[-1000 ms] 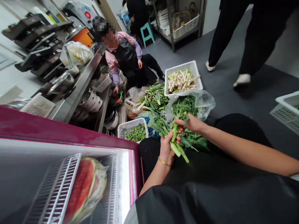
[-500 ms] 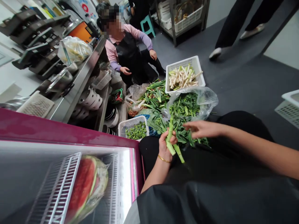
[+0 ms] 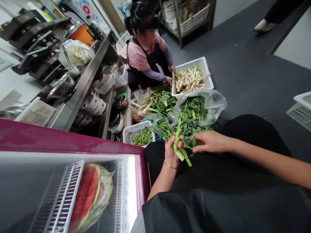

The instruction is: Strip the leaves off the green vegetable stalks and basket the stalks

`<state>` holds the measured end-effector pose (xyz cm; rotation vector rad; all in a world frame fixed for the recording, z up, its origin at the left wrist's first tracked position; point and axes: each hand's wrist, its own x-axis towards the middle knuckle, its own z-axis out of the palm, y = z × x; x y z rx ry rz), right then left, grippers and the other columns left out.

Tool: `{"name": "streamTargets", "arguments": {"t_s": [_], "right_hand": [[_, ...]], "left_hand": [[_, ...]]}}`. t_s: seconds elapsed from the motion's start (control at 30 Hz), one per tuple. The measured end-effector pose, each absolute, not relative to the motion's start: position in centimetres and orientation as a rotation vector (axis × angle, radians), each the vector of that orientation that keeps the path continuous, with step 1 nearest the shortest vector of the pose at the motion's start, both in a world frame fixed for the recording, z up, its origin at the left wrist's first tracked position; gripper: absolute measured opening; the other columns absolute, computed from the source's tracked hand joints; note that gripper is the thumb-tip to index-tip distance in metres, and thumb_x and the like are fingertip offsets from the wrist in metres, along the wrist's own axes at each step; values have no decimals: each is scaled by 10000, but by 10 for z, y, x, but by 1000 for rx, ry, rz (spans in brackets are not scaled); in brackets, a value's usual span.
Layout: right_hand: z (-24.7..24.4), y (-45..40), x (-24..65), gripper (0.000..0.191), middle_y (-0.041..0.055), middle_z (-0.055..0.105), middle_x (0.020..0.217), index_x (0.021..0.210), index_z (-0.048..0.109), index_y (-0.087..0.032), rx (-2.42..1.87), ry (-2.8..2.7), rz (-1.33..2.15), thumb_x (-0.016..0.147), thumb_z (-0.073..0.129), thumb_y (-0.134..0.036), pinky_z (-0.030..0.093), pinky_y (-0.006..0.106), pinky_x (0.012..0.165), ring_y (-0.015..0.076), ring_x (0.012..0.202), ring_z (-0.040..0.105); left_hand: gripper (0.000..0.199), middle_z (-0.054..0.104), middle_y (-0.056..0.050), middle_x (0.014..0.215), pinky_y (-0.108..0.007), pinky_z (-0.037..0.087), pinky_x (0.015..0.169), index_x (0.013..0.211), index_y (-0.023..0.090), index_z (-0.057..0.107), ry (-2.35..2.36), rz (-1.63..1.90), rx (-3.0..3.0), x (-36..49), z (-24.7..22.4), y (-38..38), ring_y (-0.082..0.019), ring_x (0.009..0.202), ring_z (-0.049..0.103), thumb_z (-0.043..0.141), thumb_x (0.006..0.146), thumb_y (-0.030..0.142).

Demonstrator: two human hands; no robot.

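Note:
My left hand [image 3: 172, 147] is closed around thick, pale green leafy vegetable stalks [image 3: 178, 140], their cut ends pointing toward me and their leafy tops away. A gold bangle circles that wrist. Close by on the right, my right hand [image 3: 209, 141] has bent fingers, with thumb and forefinger apart beside dark green leaves; whether it touches a leaf is unclear. Past both hands, a clear plastic bag [image 3: 215, 102] lies spread with leafy greens [image 3: 193, 108] on it. A white basket [image 3: 125, 134] to the left holds small green pieces [image 3: 142, 136].
A crouching co-worker [image 3: 138, 55] grips a white basket [image 3: 209, 76] of peeled pale stalks. Long green stems [image 3: 165, 100] lie in front. On my left are a lit fridge [image 3: 131, 181] with cut watermelon [image 3: 85, 194] and a steel shelf [image 3: 80, 87]. Another white basket [image 3: 301, 113] stands right.
My right hand has drawn slightly down, with its fingers more bent. My left hand still grips the stalks. The co-worker has leaned forward and taken hold of the basket; a walking person has moved off right.

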<state>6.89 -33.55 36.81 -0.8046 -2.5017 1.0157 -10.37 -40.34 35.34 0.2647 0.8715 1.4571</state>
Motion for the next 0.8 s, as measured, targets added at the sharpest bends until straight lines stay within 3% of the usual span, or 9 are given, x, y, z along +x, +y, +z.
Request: {"name": "streamTargets", "arguments": {"t_s": [0.07, 0.13, 0.23, 0.37, 0.43, 0.53, 0.63, 0.7, 0.8], "right_hand": [[372, -315, 63, 509, 17, 606, 624, 902, 634, -160, -933, -2250, 1527, 801, 518, -645, 369, 222, 478, 132, 527, 539], [375, -302, 49, 544, 28, 591, 597, 781, 588, -153, -1036, -1978, 1746, 812, 448, -677, 384, 234, 471, 135, 503, 538], [378, -314, 33, 510, 38, 560, 574, 634, 498, -174, -1145, -1981, 1375, 885, 364, -596, 382, 242, 507, 126, 504, 518], [378, -360, 49, 457, 87, 603, 682, 682, 579, -159, -847, -2340, 752, 950, 326, -430, 375, 256, 581, 144, 616, 541], [381, -364, 65, 444, 82, 612, 687, 714, 606, -160, -788, -2360, 869, 946, 359, -447, 383, 254, 583, 141, 617, 542], [387, -336, 77, 425, 34, 600, 641, 775, 610, -169, -1006, -2021, 1378, 859, 501, -571, 396, 240, 526, 129, 560, 538], [389, -298, 74, 458, 31, 583, 602, 707, 556, -162, -1139, -1620, 1719, 737, 633, -613, 419, 250, 498, 146, 543, 557], [387, -291, 67, 453, 44, 568, 571, 629, 510, -167, -1159, -1612, 1684, 751, 625, -588, 426, 263, 513, 149, 533, 549], [388, -314, 62, 444, 70, 567, 600, 586, 497, -169, -1094, -1949, 1137, 858, 493, -520, 395, 265, 547, 141, 562, 523]], "left_hand": [[266, 641, -27, 658, -190, 278, 394, 842, 162, 559, 832, 1423, 314, -102, 353, -405, -45, 382, 385, 695, 663, 305], [279, 646, -31, 653, -191, 289, 388, 829, 159, 563, 835, 1416, 358, -97, 353, -406, -51, 375, 408, 707, 650, 317], [298, 661, -46, 671, -200, 344, 405, 814, 146, 589, 941, 1459, 423, -89, 354, -407, -82, 408, 497, 739, 643, 338], [315, 651, -37, 644, -213, 399, 449, 766, 130, 609, 1117, 1526, 476, -85, 354, -407, -99, 449, 540, 781, 625, 353], [327, 659, -41, 659, -216, 409, 456, 773, 131, 611, 1108, 1527, 476, -85, 355, -406, -99, 456, 542, 783, 622, 364], [363, 672, -52, 678, -218, 401, 431, 814, 145, 596, 1031, 1450, 508, -83, 358, -405, -107, 435, 544, 777, 625, 396], [396, 671, -48, 675, -219, 389, 407, 822, 161, 577, 1001, 1383, 562, -77, 360, -405, -119, 421, 550, 795, 603, 408], [394, 669, -36, 681, -220, 390, 408, 823, 171, 574, 1021, 1387, 591, -72, 361, -404, -119, 424, 554, 804, 598, 399], [344, 656, -12, 669, -226, 417, 448, 817, 175, 582, 1104, 1476, 600, -69, 361, -401, -106, 440, 546, 793, 631, 375]]}}
